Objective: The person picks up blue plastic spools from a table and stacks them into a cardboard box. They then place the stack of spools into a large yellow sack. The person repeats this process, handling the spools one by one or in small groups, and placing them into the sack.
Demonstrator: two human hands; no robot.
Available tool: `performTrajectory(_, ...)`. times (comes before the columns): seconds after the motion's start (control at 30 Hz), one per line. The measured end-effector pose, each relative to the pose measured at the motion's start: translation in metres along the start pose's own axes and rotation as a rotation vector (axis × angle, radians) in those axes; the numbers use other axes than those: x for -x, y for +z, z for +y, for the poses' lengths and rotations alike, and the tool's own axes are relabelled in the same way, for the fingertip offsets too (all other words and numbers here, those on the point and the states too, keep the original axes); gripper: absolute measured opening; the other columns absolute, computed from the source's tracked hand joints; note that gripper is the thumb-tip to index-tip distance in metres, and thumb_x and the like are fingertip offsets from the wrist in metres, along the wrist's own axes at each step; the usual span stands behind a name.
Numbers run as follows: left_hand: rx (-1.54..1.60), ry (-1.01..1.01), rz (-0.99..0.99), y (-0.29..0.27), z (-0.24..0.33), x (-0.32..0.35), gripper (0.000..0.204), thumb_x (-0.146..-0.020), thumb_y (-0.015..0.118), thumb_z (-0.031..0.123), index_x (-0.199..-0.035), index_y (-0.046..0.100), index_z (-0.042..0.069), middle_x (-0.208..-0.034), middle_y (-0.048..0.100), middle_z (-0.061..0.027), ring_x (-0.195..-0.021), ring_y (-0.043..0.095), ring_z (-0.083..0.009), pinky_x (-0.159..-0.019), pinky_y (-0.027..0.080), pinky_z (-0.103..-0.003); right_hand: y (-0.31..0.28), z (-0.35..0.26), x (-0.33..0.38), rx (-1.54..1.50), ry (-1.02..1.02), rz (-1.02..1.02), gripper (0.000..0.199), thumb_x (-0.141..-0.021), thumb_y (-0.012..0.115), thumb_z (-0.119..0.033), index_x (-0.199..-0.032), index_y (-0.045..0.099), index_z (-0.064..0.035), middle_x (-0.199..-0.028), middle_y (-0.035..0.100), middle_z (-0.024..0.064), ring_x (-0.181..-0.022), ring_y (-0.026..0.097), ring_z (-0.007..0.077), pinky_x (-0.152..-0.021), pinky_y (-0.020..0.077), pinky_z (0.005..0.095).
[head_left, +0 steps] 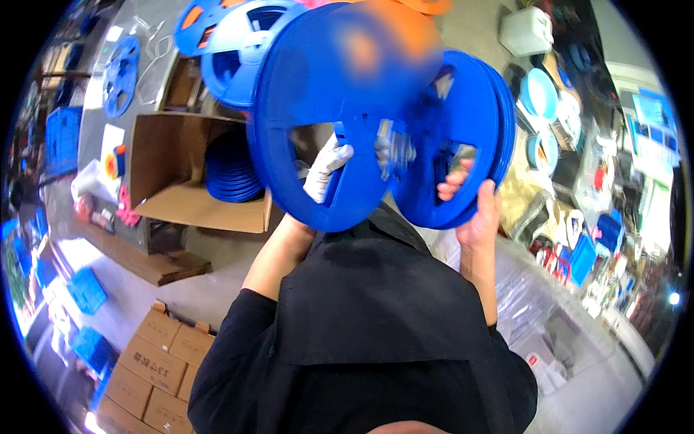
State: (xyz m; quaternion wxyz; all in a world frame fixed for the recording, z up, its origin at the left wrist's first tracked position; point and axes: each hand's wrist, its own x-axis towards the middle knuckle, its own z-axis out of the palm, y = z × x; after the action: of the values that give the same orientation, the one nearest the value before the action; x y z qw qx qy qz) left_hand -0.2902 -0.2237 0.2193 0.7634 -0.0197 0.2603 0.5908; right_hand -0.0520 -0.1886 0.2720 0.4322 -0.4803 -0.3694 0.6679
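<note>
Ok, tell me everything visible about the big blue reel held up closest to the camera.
The big blue reel is a round, flat-flanged spool, apparently plastic, with cut-out windows around a hub. It is held up on edge, tilted, overlapping a second blue reel behind it to the right. The left hand, in a white glove, reaches through a lower window. An orange blur covers its upper part. The bare right hand grips the second reel.

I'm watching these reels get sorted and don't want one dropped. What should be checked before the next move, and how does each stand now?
1. Left hand, in a white glove, grips the front blue reel through its opening: ok.
2. Right hand, bare, holds the rear blue reel at its lower rim: ok.
3. Reels kept apart: cannot tell, they overlap.
4. Open cardboard box has room beside its stack of reels: ok.
5. Reels free of cracks: cannot tell, blurred.
</note>
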Motion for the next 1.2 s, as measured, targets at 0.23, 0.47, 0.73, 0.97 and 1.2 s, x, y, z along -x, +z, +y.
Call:
performTrajectory(0.23, 0.466, -0.190, -0.347, -0.031, -0.006, 0.004, 0.077, -0.085, 0.059, 0.043, -0.144, 0.029, 0.004, -0.128, 0.049, -0.0254, -0.113, 0.055, -0.0364, -0.100, 0.044, -0.049, -0.021, 0.016, -0.006, 0.107, 0.058, 0.278, 0.051, -0.097, 0.046, -0.044, -0.122, 0.051, 0.0001, -0.095, 0.065, 0.0127, -0.082, 0.066, 0.0228, -0.071, 0.0556, 0.0333)
performTrajectory(0.47, 0.602, -0.352, -0.511, -0.029, -0.012, -0.014, 0.077, -0.086, 0.060, 0.041, -0.145, 0.028, 0.003, -0.131, 0.048, -0.0258, -0.115, 0.054, -0.0372, -0.100, 0.044, -0.050, -0.047, 0.024, 0.003, -0.053, 0.125, 0.406, 0.054, -0.097, 0.044, -0.048, -0.124, 0.048, -0.0006, -0.101, 0.062, 0.0106, -0.087, 0.060, 0.0194, -0.078, 0.0509, 0.0347)
performTrajectory(0.73, 0.674, -0.494, -0.592, -0.023, -0.015, -0.030, 0.077, -0.086, 0.061, 0.039, -0.145, 0.027, 0.003, -0.133, 0.046, -0.0262, -0.118, 0.053, -0.0381, -0.100, 0.044, -0.051, -0.043, 0.027, 0.012, -0.132, 0.113, 0.546, 0.053, -0.098, 0.045, -0.044, -0.133, 0.046, -0.0042, -0.131, 0.054, 0.0113, -0.118, 0.053, 0.0271, -0.101, 0.0421, 0.0424)
performTrajectory(0.97, 0.707, -0.499, -0.640, -0.024, -0.020, -0.039, 0.076, -0.088, 0.058, 0.042, -0.146, 0.026, 0.003, -0.135, 0.045, -0.0264, -0.120, 0.051, -0.0391, -0.100, 0.044, -0.053, -0.047, 0.031, 0.021, -0.182, 0.137, 0.639, 0.053, -0.097, 0.049, -0.043, -0.133, 0.046, -0.0053, -0.130, 0.054, 0.0106, -0.117, 0.053, 0.0274, -0.100, 0.0432, 0.0428)
performTrajectory(1.2, 0.666, -0.423, -0.502, -0.022, -0.008, -0.050, 0.080, -0.086, 0.057, 0.050, -0.146, 0.027, 0.005, -0.138, 0.041, -0.0254, -0.127, 0.043, -0.0388, -0.107, 0.037, -0.051, -0.042, 0.032, 0.023, -0.121, 0.161, 0.621, 0.061, -0.094, 0.052, -0.047, -0.138, 0.042, -0.0051, -0.138, 0.048, 0.0115, -0.124, 0.048, 0.0298, -0.106, 0.0371, 0.0457)
